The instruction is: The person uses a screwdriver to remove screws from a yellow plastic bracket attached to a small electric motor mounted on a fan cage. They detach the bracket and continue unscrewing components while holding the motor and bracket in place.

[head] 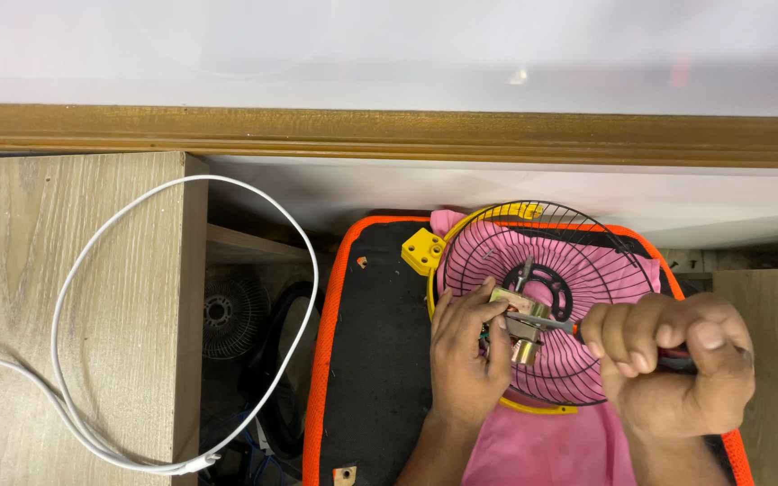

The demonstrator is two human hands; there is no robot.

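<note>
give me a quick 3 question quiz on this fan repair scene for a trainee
1. True or false: the right hand is closed in a fist around a tool.
2. Multiple choice: what does the left hand touch? A) the white cable B) the small metal motor C) the yellow block
3. Fill in: the wire fan guard lies on a ____ cloth.

Key:
1. True. The tool's metal shaft reaches to the motor at the guard's middle.
2. B. The white cable lies looped on the wooden top at the left, and the yellow block sits apart on the black mat.
3. Pink: the pink cloth.
</note>
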